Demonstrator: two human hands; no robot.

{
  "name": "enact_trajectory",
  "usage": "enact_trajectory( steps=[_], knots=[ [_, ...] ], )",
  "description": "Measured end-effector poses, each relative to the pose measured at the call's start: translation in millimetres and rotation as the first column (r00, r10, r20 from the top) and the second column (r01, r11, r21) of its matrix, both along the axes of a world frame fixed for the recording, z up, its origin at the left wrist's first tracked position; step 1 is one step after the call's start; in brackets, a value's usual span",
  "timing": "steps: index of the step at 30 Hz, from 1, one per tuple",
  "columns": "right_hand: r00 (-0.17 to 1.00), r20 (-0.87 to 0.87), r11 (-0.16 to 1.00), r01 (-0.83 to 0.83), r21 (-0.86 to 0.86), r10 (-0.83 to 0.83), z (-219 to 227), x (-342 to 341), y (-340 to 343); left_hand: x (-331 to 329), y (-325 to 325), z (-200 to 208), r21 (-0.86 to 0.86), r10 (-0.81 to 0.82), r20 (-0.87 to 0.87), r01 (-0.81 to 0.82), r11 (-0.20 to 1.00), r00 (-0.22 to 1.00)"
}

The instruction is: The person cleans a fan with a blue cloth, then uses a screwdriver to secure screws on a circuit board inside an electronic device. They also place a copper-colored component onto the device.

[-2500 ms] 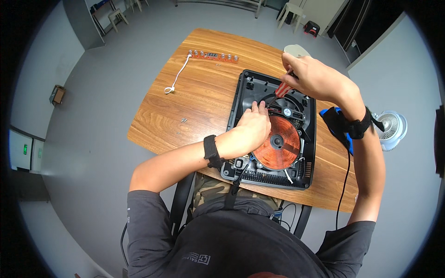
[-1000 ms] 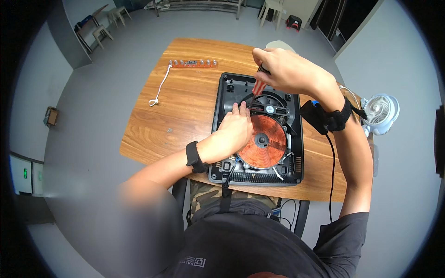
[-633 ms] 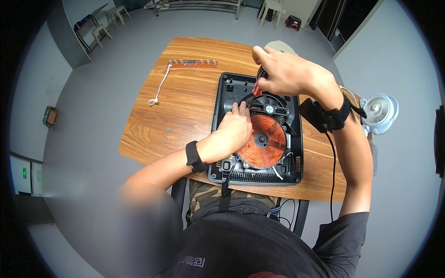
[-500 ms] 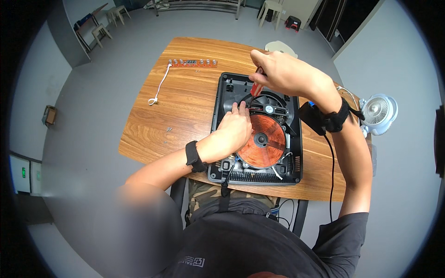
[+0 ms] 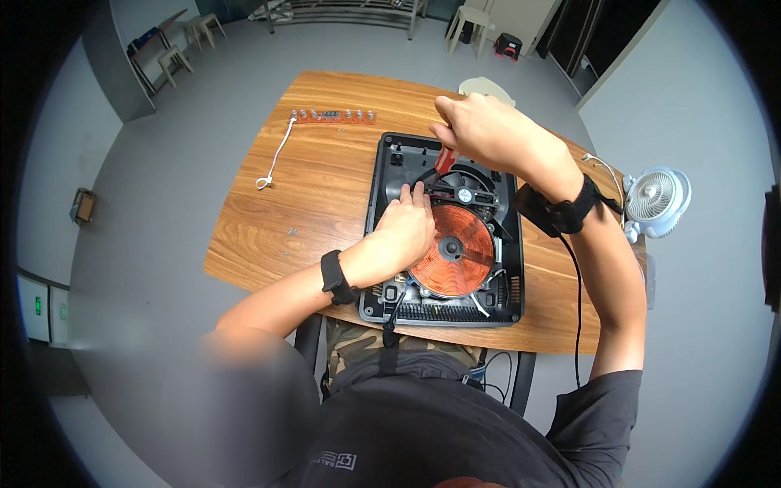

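Note:
An opened induction cooker [image 5: 511,281] lies on the table in front of me, its black shell showing the copper coil [image 5: 468,272] and the black fan [image 5: 462,177] behind it. In my right hand [image 5: 486,130] is a screwdriver with a red handle [image 5: 445,159], pointing down at the left end of the fan's bracket. The tip of the screwdriver is too small to make out. My left hand [image 5: 404,232] rests over the left side of the coil, fingers stretched toward the screwdriver's tip. What lies beneath its fingertips is hidden.
On the wooden table [image 5: 252,232], a red circuit board [image 5: 333,117] with a white cable [image 5: 281,156] lies far left. Small screws [image 5: 292,232] lie left of the cooker. A black box-shaped object with a cord [image 5: 537,213] is under my right wrist. A white fan [image 5: 655,195] stands right.
The view has shifted slightly. My right hand has turned a little on the screwdriver, now covering the upper end of its handle. My left hand stays at the same spot on the cooker.

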State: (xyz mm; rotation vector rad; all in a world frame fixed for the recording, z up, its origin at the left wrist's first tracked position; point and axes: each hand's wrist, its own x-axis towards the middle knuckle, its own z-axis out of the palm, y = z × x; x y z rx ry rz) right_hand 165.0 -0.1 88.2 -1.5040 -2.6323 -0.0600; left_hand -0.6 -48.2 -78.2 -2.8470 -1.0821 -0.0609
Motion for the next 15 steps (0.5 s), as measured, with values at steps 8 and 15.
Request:
enact_trajectory(
  steps=[8,15],
  knots=[
    [0.999,0.024,0.999,-0.032,-0.043,0.033,11,4,-8,-1,1,-4,0.007,-0.001,0.006,0.001,1.0,1.0],
    [0.997,0.068,0.996,0.038,-0.076,-0.033,11,-3,-7,-1,0,-3,0.023,0.006,-0.043,-0.005,1.0,0.999]
  ],
)
